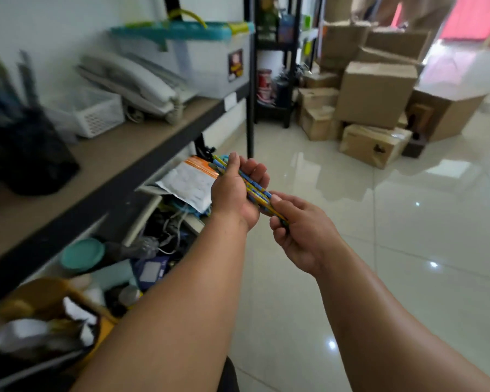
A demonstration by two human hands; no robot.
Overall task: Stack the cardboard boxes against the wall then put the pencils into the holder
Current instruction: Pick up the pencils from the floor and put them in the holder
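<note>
A bundle of yellow-and-blue pencils (254,185) lies across my left hand (234,190), which is closed around it at the middle of the view. My right hand (300,230) pinches the bundle's near end with thumb and fingers. A black mesh holder (26,154), blurred, stands on the shelf at the far left with several dark sticks in it. Brown cardboard boxes (375,94) are piled on the floor at the back right, near the wall.
A black-framed shelf unit (119,190) runs along my left, carrying a white basket (94,114), a grey telephone (133,83) and a clear bin with a teal lid (198,52). The lower shelf holds cables, papers and jars. Glossy white floor tiles (408,236) spread to the right.
</note>
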